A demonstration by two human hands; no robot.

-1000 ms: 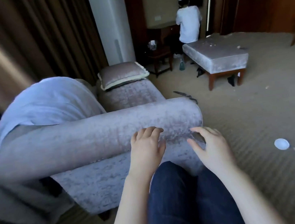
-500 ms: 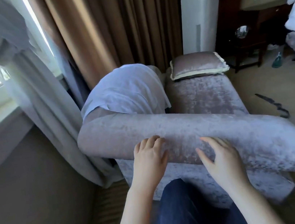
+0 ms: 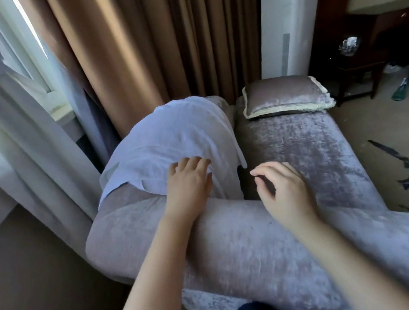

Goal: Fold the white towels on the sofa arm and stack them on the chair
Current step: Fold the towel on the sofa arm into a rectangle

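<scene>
A white towel [image 3: 160,145] lies draped over the rounded back of a grey velvet sofa [image 3: 302,146]. My left hand [image 3: 189,183] reaches across the near padded sofa arm [image 3: 236,242] and rests on the towel's lower right part, fingers spread and nearly straight. My right hand [image 3: 282,191] hovers over the gap between towel and seat, fingers loosely curled, holding nothing. The towel's right edge hangs just left of that hand's fingertips.
A velvet cushion [image 3: 285,96] lies at the far end of the seat. Brown curtains [image 3: 155,38] and a sheer curtain [image 3: 10,129] hang behind the sofa by the window. A dark wooden side table [image 3: 358,59] stands at the right, with dark scraps [image 3: 398,161] on the carpet.
The view swung left and closer to the sofa. Both hands moved forward from the near sofa arm; my left hand now lies on the towel and my right hangs over the seat.
</scene>
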